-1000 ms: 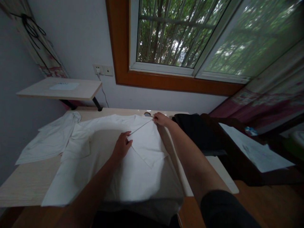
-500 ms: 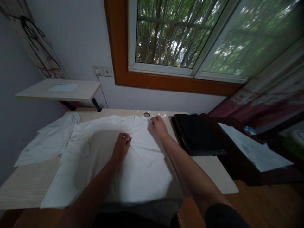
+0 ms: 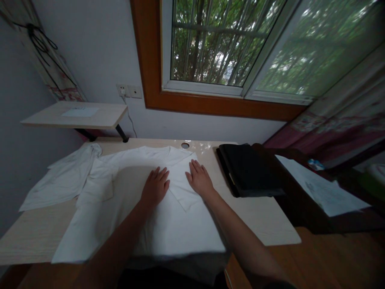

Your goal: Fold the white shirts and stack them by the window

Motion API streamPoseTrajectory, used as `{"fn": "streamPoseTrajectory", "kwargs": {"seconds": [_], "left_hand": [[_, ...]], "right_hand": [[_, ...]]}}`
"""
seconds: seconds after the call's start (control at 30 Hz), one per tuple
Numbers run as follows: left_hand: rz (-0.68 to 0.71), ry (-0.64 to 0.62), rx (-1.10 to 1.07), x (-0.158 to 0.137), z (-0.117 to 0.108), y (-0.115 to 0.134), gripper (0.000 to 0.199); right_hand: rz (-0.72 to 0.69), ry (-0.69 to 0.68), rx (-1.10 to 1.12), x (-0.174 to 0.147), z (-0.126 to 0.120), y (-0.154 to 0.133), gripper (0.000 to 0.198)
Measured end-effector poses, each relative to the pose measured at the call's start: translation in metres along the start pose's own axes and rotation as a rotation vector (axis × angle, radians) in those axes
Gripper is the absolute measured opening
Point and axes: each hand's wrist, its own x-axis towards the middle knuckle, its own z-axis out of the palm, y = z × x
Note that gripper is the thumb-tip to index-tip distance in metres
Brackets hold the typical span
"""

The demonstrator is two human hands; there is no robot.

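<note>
This seems to be a room in a home: the window [image 3: 222, 44] has a wide wooden frame [image 3: 210, 107], a flowered curtain [image 3: 311, 122] hangs beside it, the floor [image 3: 315, 257] looks wooden, and a pale desk [image 3: 266, 218] with a raised shelf [image 3: 105, 111] stands by the wall [image 3: 90, 60].

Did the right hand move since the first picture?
Yes: the right hand has come back toward the camera, farther from the hole in the table.
</note>
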Motion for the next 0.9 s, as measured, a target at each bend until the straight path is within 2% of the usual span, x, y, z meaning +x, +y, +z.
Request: {"fn": "streamPoseTrajectory", "kwargs": {"seconds": [0.23, 0.4, 0.5, 0.6, 0.9], "left_hand": [[-0.01, -0.056, 0.111, -0.005, -0.001, 0.004, 0.053], [-0.008, -0.059, 0.127, -0.003, 0.0, 0.005, 0.055], [-0.004, -0.065, 0.136, -0.003, -0.002, 0.004, 0.055], [0.001, -0.069, 0.147, -0.003, -0.002, 0.003, 0.055], [-0.011, -0.075, 0.17, -0.004, -0.002, 0.003, 0.054]], "right_hand": [[0.087, -0.021, -0.045, 0.002, -0.011, 0.01, 0.053], [0.057, 0.048, -0.022, -0.001, -0.013, -0.018, 0.054], [-0.003, 0.015, 0.037, -0.008, -0.008, -0.04, 0.054], [-0.011, -0.02, 0.067, -0.015, -0.002, -0.048, 0.055], [-0.031, -0.025, 0.024, -0.04, -0.013, -0.017, 0.057]]}}
